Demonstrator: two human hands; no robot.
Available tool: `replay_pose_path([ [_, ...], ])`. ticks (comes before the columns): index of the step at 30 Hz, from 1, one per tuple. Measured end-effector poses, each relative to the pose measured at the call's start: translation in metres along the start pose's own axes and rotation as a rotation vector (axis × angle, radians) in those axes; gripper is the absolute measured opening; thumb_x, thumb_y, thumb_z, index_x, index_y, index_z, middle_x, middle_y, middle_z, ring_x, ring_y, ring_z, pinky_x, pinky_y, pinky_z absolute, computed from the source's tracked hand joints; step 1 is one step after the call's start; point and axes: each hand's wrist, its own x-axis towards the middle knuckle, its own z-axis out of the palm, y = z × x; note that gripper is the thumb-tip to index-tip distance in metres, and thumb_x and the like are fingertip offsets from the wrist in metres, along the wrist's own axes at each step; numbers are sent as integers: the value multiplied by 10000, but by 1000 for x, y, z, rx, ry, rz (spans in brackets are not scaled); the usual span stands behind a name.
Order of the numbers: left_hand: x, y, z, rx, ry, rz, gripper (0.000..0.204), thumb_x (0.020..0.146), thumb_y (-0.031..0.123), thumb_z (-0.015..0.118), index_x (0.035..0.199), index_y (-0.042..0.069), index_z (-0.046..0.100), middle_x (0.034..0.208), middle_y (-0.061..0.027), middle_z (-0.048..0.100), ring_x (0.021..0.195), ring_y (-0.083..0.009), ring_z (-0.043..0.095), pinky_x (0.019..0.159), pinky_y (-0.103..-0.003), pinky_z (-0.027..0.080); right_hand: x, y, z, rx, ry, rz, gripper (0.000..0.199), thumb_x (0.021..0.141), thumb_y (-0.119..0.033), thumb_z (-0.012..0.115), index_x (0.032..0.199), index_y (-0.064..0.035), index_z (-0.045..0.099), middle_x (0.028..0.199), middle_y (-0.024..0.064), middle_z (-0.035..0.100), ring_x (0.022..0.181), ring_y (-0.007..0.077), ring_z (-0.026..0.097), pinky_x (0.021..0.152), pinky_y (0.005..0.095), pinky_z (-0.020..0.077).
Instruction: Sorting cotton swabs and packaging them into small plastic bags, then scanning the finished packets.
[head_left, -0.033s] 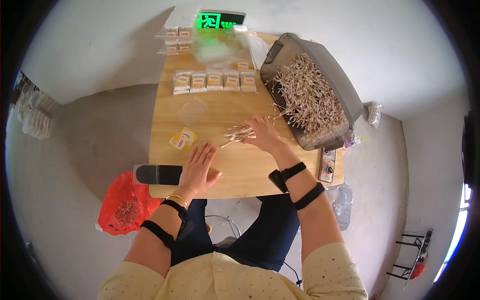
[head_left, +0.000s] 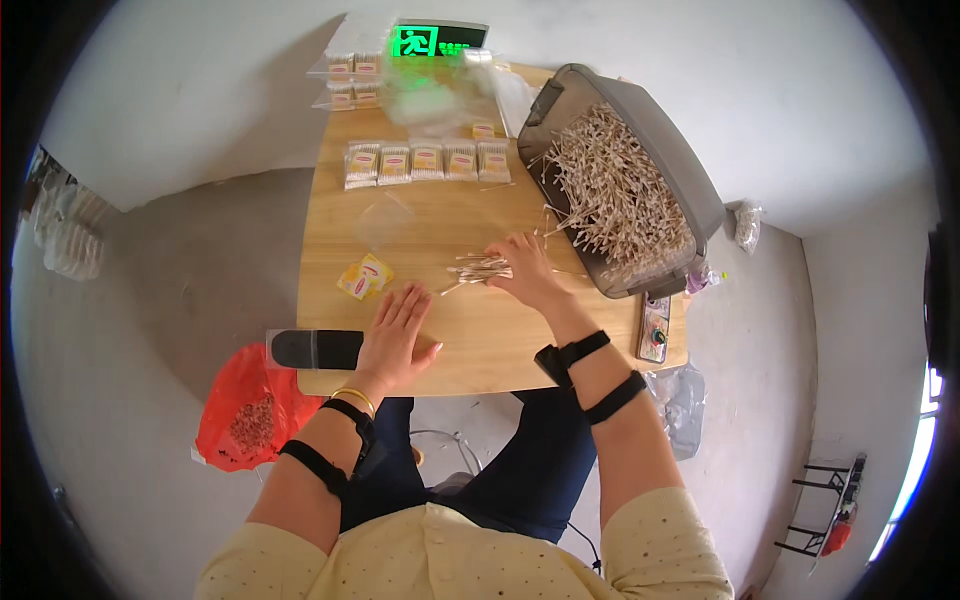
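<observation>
On woodgrain table (head_left: 490,355), right fingers (head_left: 514,252) curl round thin, seemingly cotton-tipped sticks (head_left: 477,268).

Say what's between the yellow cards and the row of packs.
What looks like a clear bag lies on the table between the cards and the packs; the head view shows it.

A wooden table (head_left: 480,350) stands by a white wall (head_left: 220,90) on grey floor (head_left: 190,270); at right, a window (head_left: 908,495) glows.
</observation>
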Motion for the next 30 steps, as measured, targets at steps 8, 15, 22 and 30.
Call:
replay_pose_path([
  [8, -3, -1, -3, -107, 62, 10, 849, 919, 433, 667, 1566, 4, 326, 1650, -181, 313, 1561, -332, 238, 1282, -510, 182, -37, -59, 55, 156, 249, -8, 283, 769, -166, 820, 1037, -147, 731, 1105, 76, 613, 1137, 330, 537, 1006, 470, 422],
  [15, 8, 30, 28, 129, 23, 60, 872, 965, 468, 606, 1588, -42, 271, 1663, -207, 281, 1570, -361, 203, 1274, -558, 145, -62, -68, 58, 121, 276, -28, 446, 783, -167, 813, 1202, -122, 667, 1230, 84, 609, 1231, 320, 524, 1061, 462, 405],
  [22, 34, 22, 23, 205, -15, 9, 818, 989, 531, 553, 1598, 33, 326, 1675, -152, 290, 1578, -315, 203, 1271, -564, 150, -85, -46, 37, 142, 310, 31, 560, 799, -173, 807, 1322, -134, 610, 1297, 77, 609, 1264, 321, 522, 1112, 465, 379],
  [30, 35, 17, 20, 139, 20, 47, 673, 1000, 394, 592, 1554, 60, 404, 1621, -153, 382, 1536, -337, 288, 1261, -534, 220, -79, -42, 47, 117, 430, 60, 274, 809, -146, 790, 1069, -139, 705, 1136, 59, 619, 1119, 308, 559, 992, 458, 422],
])
